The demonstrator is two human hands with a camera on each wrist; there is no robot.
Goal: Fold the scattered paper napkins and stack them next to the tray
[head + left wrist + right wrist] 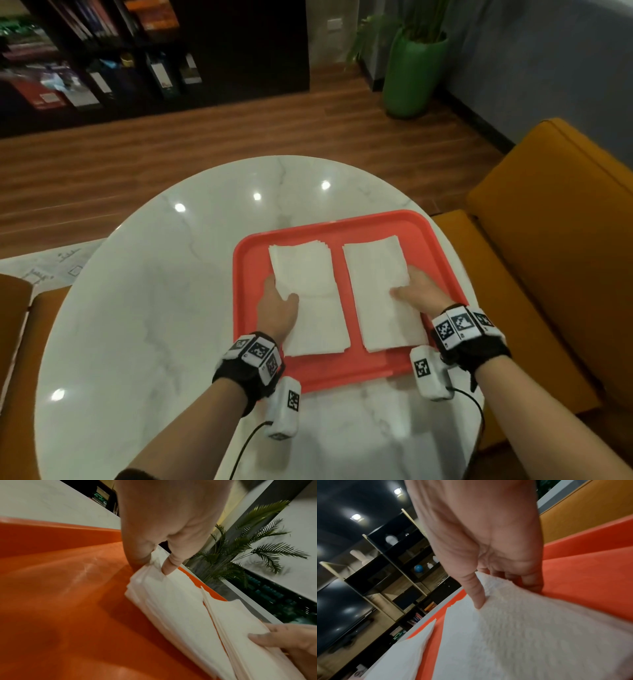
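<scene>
Two piles of white paper napkins lie side by side in a red tray (pixel 346 220) on a round marble table (pixel 144 308). My left hand (pixel 278 301) grips the left edge of the left napkin pile (pixel 308 294), thumb on top and fingers beneath, seen closer in the left wrist view as the left hand (pixel 157 561) pinching the left pile (pixel 171 599). My right hand (pixel 416 291) grips the right edge of the right napkin pile (pixel 380 291); the right wrist view shows its thumb pressing the right pile (pixel 513 635) with the fingers (pixel 530 581) curled under the edge.
An orange sofa (pixel 555 240) borders the table on the right, another orange seat (pixel 13 325) on the left. Bare marble lies left of the tray and in front of it. A green plant pot (pixel 411 72) and dark bookshelf (pixel 102 54) stand beyond on the wooden floor.
</scene>
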